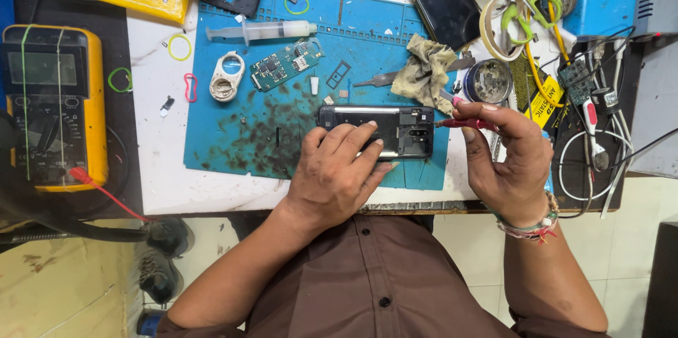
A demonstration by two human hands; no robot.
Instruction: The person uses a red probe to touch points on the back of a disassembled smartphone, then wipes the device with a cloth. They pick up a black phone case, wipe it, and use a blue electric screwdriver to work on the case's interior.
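An opened black phone lies on the stained blue work mat near the table's front edge. My left hand rests on the phone's left half, fingers spread over it and pressing it down. My right hand grips a red-handled screwdriver, its thin tip pointing left at the phone's right end. A green circuit board and a white plastic frame piece lie on the mat behind the phone.
A yellow multimeter with a red lead sits at the left. A syringe, a dirty cloth, tweezers, a round tin, tape rolls, cables and a blue box crowd the back and right.
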